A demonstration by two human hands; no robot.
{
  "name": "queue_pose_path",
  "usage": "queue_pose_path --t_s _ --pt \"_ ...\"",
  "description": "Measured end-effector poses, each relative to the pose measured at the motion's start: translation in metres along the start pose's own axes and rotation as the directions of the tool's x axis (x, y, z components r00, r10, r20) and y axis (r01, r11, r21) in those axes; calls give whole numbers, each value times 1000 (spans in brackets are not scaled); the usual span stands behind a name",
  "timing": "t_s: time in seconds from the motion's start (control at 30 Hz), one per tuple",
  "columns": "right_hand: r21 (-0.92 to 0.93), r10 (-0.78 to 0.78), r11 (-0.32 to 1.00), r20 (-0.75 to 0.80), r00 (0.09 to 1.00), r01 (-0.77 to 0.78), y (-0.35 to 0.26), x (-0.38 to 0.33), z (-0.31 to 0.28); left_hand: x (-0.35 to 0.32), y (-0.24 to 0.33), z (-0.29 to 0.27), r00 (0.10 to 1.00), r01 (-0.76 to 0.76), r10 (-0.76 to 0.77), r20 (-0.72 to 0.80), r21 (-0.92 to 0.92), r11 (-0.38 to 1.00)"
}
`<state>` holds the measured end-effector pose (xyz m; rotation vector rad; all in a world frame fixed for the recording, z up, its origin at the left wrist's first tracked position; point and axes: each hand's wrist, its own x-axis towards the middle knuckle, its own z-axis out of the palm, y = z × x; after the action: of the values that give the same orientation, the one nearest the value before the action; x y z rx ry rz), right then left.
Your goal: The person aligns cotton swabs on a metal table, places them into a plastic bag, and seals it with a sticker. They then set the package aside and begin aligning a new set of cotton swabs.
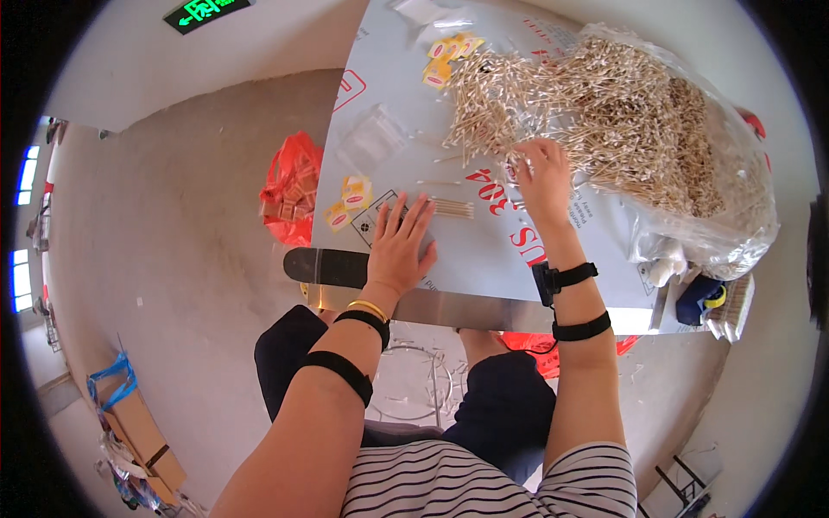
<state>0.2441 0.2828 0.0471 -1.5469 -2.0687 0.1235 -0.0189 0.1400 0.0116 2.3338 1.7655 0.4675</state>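
Note:
My left hand (401, 246) lies flat on the table with its fingers spread. Beside its fingertips is a small neat row of cotton swabs (454, 207), side by side, and one single swab (439, 182) lies just beyond. At the near edge of a large loose heap of cotton swabs (509, 95), my right hand (546, 181) has its fingers curled down and closed on some swabs; how many is hidden. The heap spills out of a big clear plastic bag (734, 207) on the right.
Yellow-and-white cards (352, 198) lie left of my left hand, with more at the far side. Clear plastic bags (373, 138) rest nearby. A dark rounded strip (326, 267) lies along the near edge. A red bag (294, 186) with small packs hangs at the table's left side.

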Motion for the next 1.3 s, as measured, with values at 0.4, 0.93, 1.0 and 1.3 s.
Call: queue_pose_path --t_s 0.4,0.93,1.0,1.3 --pt "53 -225 974 189 956 218 -12 51 55 0 2 4 1000 -5 5 -18 -3 1000" --pt "-99 -394 882 382 836 461 -39 105 68 0 0 1 1000 -7 6 -26 -37 999" --pt "-94 -392 881 405 826 464 -39 107 71 -1 0 1 1000 -10 9 -28 -38 999" --pt "484 -212 867 135 968 123 -146 74 82 2 0 2 1000 -3 3 20 -15 1000"
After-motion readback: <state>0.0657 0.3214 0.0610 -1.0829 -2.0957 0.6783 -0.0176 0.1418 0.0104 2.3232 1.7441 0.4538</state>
